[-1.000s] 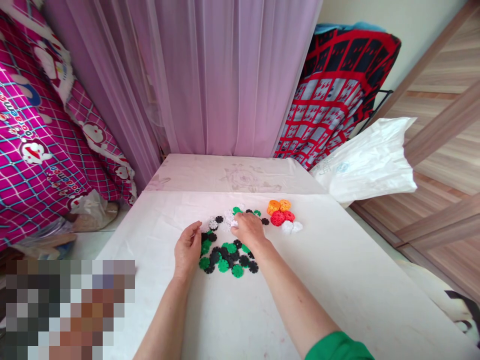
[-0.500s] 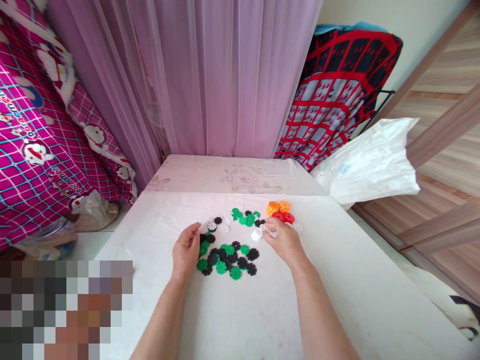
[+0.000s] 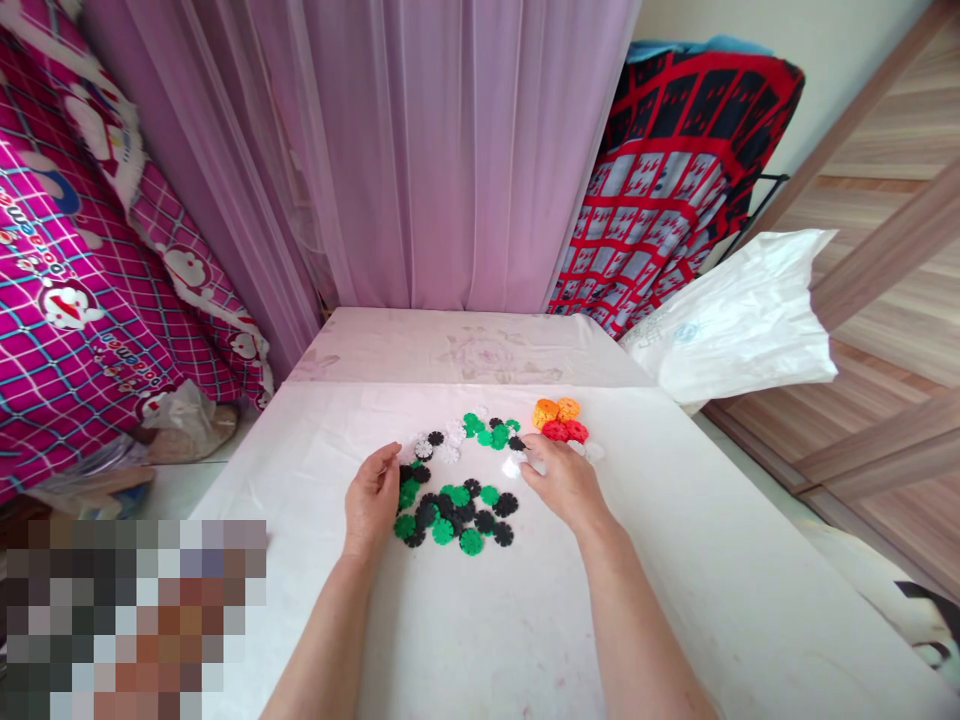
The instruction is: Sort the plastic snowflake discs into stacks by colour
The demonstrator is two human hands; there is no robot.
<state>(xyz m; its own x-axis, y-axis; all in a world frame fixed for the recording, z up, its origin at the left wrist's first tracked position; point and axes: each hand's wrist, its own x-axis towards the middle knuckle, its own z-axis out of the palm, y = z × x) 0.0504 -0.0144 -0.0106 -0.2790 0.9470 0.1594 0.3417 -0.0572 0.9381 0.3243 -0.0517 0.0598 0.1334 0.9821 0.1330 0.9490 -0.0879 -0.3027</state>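
The right hand [image 3: 562,482] has its thumb tip right at a white disc [image 3: 513,465], with a small gap showing between thumb and forefinger; I cannot tell whether they pinch its edge or merely touch it. A loose grip there could let the disc slip, since it looks thin and smooth.

Just beyond the right fingertips is a small black disc [image 3: 517,443], and past it a cluster of green discs [image 3: 499,437]. A sweep of the forefinger could nudge these out of place.

Red discs [image 3: 556,431] sit close behind the right knuckles, orange discs [image 3: 546,412] farther beyond them, and more white discs [image 3: 593,452] lie beside the back of the hand. The orange ones look stacked, so a careless lift of the wrist could topple them.

The left hand [image 3: 373,497] is half curled, its fingers bunched beside a black disc [image 3: 421,474]; whether they hold anything is hidden. If that hand drifts inward, its edge could scatter the mixed black and green pile [image 3: 444,505] beside it across the white cloth [image 3: 480,620].
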